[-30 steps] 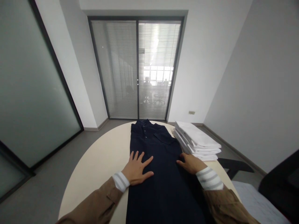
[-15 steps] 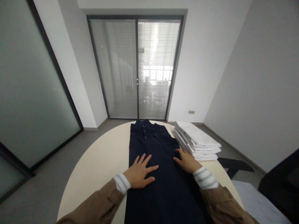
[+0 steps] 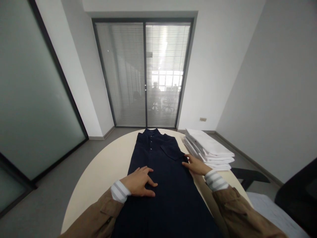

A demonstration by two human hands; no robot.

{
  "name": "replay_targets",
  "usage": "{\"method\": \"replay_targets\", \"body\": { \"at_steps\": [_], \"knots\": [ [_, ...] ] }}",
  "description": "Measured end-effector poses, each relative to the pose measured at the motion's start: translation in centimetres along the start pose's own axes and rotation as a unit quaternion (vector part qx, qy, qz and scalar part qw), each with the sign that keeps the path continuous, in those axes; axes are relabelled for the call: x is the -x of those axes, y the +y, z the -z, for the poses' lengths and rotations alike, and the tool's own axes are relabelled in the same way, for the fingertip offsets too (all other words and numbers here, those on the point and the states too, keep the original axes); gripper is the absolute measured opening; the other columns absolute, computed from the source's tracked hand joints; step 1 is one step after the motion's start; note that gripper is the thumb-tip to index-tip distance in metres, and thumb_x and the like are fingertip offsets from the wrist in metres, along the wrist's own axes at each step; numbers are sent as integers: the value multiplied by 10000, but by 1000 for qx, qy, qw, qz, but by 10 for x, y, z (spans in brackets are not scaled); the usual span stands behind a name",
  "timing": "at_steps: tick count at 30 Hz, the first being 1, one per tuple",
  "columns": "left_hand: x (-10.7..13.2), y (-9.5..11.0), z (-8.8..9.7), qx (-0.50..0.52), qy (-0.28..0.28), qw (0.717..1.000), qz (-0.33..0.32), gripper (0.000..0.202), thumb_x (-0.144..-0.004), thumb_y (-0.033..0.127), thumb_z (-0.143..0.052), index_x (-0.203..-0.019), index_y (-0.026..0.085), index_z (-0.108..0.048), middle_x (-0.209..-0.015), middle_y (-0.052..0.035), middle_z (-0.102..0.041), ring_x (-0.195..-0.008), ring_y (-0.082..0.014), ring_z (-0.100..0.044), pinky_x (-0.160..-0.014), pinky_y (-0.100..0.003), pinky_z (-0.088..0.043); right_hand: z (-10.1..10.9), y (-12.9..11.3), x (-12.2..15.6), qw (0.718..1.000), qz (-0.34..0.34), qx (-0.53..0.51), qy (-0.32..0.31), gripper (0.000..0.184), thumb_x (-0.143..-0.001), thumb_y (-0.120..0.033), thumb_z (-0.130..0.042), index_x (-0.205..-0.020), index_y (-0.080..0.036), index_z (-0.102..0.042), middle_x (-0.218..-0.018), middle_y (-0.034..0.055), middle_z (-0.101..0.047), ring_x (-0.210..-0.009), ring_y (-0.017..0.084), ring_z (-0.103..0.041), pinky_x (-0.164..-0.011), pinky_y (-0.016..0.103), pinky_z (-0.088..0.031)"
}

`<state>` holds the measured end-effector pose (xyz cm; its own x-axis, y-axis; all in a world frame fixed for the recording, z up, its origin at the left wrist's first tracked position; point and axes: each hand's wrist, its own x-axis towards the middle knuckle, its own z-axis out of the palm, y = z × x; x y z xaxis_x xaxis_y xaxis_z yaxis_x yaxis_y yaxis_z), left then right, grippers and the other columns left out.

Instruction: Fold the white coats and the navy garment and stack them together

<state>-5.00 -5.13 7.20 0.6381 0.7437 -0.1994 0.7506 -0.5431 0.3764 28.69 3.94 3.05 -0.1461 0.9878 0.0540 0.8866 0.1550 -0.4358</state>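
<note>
Navy shirt lies flat under both open hands, left, right at its edge.

1. This is an office-type room, most likely a small meeting room, plain and sparsely furnished.
2. A sliding glass door with dark metal frames and slatted blinds fills the far wall; through the slats another lit room with furniture shows dimly.
3. On the left stands a frosted glass partition in a dark frame, the sort used to divide office space.
4. The walls are bare grey-white, the floor is grey with a low skirting board, and a wall socket sits near the floor.
5. A round pale table stands in the middle, with a dark office chair at the right edge.
</note>
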Motion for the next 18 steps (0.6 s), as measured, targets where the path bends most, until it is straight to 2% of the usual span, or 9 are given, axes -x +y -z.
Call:
{"method": "replay_targets", "body": {
  "at_steps": [2,4,6,9,11,13,15,18],
  "knots": [
    [-6,-6,-8,-4,59,997,-46,283,-868,493,-672,-1075,334,-781,-1499,-72,-488,-1468,-387,-297,-1180,-621,-213,-8,-5,-5,1000,-13,20,-3,563,-911,-330,-592,-1406,-88,-476,-1234,208,-671,-1101,293,-672,-938,364,-489],
    [-13,-14,-17,0,115,989,-92,214,-905,398,-639,-993,285,-799,-1485,-59,-511,-1466,-338,-320,-1203,-541,-237,-16,-10,-9,997,-32,67,36,567,-941,-275,-548,-1449,-68,-401,-1297,238,-619,-1159,297,-641,-962,364,-473],
    [-19,-20,-24,4,141,984,-107,290,-881,356,-668,-1150,276,-744,-1532,-73,-458,-1470,-332,-315,-1200,-535,-254,-22,-14,-13,988,-51,123,75,507,-972,-248,-499,-1438,-72,-404,-1295,252,-602,-1137,301,-651,-926,365,-488],
    [-22,-23,-29,-8,107,989,-98,597,-842,403,-714,-1413,350,-547,-1627,-91,-292,-1500,-392,-209,-1171,-655,-196,-25,-17,-18,976,-48,193,83,304,-1005,-220,-427,-1257,-103,-552,-1163,220,-660,-1017,284,-702,-835,348,-518],
    [-22,-21,-29,-15,62,993,-94,609,-855,452,-697,-1432,413,-506,-1645,-79,-244,-1503,-422,-155,-1142,-713,-161,-23,-18,-23,970,-50,222,83,268,-1011,-174,-367,-1119,-88,-597,-1059,220,-686,-952,289,-720,-786,350,-529],
    [-21,-20,-27,-15,35,995,-95,578,-866,490,-678,-1417,441,-514,-1648,-68,-237,-1502,-436,-127,-1128,-732,-154,-22,-19,-26,966,-62,235,91,306,-1002,-117,-303,-1081,-51,-591,-1002,251,-688,-918,319,-727,-748,375,-535],
    [-21,-19,-26,-14,31,995,-97,592,-860,513,-678,-1423,445,-506,-1654,-66,-215,-1500,-447,-114,-1124,-739,-151,-23,-19,-29,963,-71,241,98,323,-988,-87,-277,-1092,-30,-577,-982,273,-686,-903,340,-728,-725,391,-535],
    [-20,-19,-27,-14,41,994,-97,621,-848,503,-691,-1434,439,-494,-1654,-68,-214,-1499,-445,-123,-1130,-734,-140,-24,-18,-29,966,-63,231,97,262,-966,-82,-338,-1093,-66,-567,-992,254,-691,-881,321,-728,-720,378,-526]
  ]
}}
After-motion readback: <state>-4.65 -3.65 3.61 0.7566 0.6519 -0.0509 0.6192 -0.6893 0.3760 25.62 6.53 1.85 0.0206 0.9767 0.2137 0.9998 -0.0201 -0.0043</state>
